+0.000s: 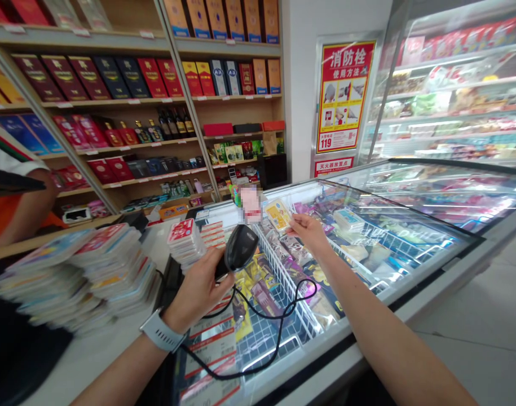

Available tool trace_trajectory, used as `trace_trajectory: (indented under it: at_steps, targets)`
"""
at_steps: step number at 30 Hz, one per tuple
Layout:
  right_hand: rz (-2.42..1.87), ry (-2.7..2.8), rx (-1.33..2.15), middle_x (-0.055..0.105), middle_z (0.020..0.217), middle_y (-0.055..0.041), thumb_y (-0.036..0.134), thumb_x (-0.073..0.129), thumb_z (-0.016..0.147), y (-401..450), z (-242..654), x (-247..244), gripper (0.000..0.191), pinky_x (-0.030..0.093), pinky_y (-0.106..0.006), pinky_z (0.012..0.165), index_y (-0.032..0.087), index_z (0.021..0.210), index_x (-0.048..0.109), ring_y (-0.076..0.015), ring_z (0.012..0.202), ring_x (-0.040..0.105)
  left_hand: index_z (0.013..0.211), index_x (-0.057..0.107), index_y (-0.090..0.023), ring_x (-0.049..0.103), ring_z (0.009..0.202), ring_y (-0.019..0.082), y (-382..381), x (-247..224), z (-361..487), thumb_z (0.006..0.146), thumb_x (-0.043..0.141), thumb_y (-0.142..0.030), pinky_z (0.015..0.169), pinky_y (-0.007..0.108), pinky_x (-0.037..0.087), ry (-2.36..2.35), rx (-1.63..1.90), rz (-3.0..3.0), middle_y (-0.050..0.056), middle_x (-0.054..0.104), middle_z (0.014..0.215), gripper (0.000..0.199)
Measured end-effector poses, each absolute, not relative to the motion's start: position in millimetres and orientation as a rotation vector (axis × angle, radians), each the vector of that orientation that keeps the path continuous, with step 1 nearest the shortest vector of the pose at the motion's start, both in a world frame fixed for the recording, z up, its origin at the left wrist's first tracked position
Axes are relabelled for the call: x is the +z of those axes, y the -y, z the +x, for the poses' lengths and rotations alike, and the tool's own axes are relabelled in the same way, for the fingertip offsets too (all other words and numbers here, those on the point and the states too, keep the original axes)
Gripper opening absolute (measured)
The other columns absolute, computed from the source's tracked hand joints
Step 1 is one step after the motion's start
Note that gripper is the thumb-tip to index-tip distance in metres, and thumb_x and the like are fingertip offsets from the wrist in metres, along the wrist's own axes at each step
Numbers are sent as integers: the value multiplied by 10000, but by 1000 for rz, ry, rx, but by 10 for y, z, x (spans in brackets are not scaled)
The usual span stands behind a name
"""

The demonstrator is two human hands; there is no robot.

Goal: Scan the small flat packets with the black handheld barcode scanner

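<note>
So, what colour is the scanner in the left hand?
The scanner is black, as the head view shows.

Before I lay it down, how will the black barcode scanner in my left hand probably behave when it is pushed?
The barcode scanner seems to be hard, smooth plastic, so it should stay stiff. Its rounded head might rock or roll. Its thin, looping cord looks floppy and may drag behind.

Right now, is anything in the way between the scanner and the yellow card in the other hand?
Nothing I can see. The black scanner in the left hand and the yellow card in the right hand have an open gap between them; the cable loops lower, outside it.
</note>
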State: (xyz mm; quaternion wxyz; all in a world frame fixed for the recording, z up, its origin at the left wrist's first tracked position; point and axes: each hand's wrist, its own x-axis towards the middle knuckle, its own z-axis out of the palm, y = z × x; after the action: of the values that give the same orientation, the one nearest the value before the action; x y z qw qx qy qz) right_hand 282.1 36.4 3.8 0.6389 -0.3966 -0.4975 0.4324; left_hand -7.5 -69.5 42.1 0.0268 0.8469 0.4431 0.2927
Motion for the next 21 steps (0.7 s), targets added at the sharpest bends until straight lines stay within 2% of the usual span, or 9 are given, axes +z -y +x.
trace_trajectory:
  at_steps: [4,11,21]
  targets:
    - [-907,1151,978,713,780,-14,474,780,650,-372,2825,23,421,618,-286,627,181,926,658,-140,619,681,1267,476,-175,586,1079,264,730,446,-64,874,525,-295,925,393,478,-1353,818,2663,115,607,1160,413]
    - [-897,1131,1006,712,773,-7,437,795,639,-339,2832,78,403,607,-259,608,180,917,658,-132,615,678,1346,440,-206,558,1177,260,754,385,-53,811,524,-131,1022,422,442,-1412,820,2684,97,587,1288,547]
    - [-912,1136,994,719,801,-17,450,774,646,-321,2834,100,421,604,-278,634,170,939,659,-131,625,676,1361,434,-204,539,1219,269,639,241,-75,866,515,-207,1038,453,430,-1402,945,2647,108,569,1337,502]
